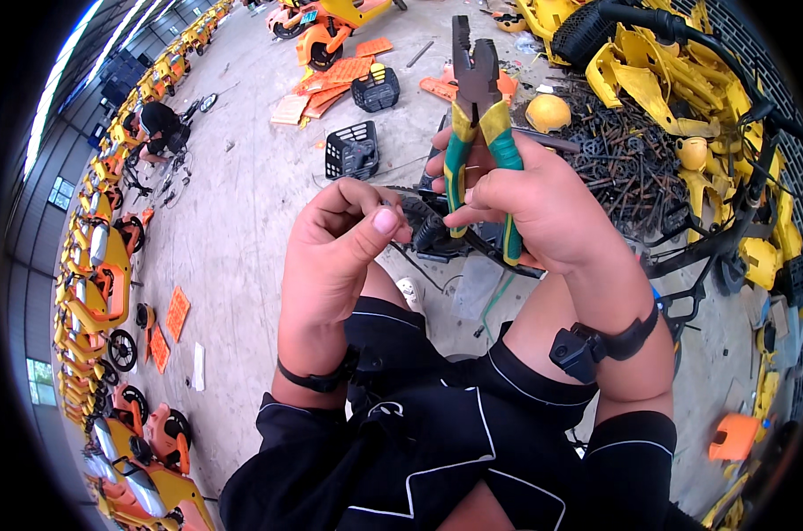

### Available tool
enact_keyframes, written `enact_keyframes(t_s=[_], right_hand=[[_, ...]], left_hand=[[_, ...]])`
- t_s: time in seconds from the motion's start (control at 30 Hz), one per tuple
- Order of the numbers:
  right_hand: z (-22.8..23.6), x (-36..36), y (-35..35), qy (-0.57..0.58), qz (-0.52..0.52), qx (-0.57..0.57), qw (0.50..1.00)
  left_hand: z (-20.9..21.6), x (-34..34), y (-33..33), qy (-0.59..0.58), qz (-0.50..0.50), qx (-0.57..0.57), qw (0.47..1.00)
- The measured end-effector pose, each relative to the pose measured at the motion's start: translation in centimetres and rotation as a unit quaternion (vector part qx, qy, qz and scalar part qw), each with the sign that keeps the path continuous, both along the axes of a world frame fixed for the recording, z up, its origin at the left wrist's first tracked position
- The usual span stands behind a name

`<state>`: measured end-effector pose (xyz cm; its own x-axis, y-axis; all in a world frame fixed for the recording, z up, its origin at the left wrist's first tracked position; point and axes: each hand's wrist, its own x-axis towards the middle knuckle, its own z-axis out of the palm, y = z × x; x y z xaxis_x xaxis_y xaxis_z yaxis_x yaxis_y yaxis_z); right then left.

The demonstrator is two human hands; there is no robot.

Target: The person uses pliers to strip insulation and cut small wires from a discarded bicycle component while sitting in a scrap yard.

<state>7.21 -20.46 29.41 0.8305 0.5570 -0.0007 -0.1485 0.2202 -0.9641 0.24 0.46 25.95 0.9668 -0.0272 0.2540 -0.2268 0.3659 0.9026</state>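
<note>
My right hand (552,199) is closed round a pair of combination pliers (478,80) with green and yellow handles. Their dark jaws point up and stand apart, and the handles are spread. To the left, my left hand (331,252) is closed in a pinch, thumb against the curled fingers. Whatever sits at its fingertips is too small to make out. Behind and below both hands lies a black part (432,234) with cables, partly hidden by the fingers. A black bar runs from it to the right.
Dark loose hardware (618,168) lies piled at the right, with yellow body panels (658,88) and a yellow dome (548,113). Black baskets (352,150) and orange panels (326,88) lie ahead. Rows of yellow scooters (100,274) line the left; a person (158,128) crouches near them.
</note>
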Motion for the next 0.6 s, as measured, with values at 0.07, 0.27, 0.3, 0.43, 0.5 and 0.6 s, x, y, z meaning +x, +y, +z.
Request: enact_keyframes(t_s=[0.07,0.27,0.3,0.43,0.5,0.6], right_hand=[[-0.1,-0.1,0.0,-0.001,0.008,-0.011,1.000],[-0.2,-0.8,0.5,-0.015,0.017,-0.002,1.000],[-0.3,-0.8,0.5,-0.014,0.023,-0.009,1.000],[-0.3,-0.8,0.5,-0.029,0.035,-0.029,0.999],[-0.3,-1.0,0.6,-0.037,0.034,-0.021,0.998],[-0.5,-1.2,0.7,-0.038,0.036,-0.001,0.999]], left_hand=[[0.0,-0.1,-0.2,-0.014,0.007,0.015,1.000],[0.4,-1.1,-1.4,-0.103,0.006,0.034,0.994],[0.4,-1.3,-1.6,-0.105,0.014,0.023,0.994],[0.3,-1.6,-2.1,-0.131,0.033,0.023,0.991],[0.1,-1.4,-1.9,-0.152,0.032,0.059,0.986],[0.3,-1.3,-2.0,-0.162,0.009,0.059,0.985]])
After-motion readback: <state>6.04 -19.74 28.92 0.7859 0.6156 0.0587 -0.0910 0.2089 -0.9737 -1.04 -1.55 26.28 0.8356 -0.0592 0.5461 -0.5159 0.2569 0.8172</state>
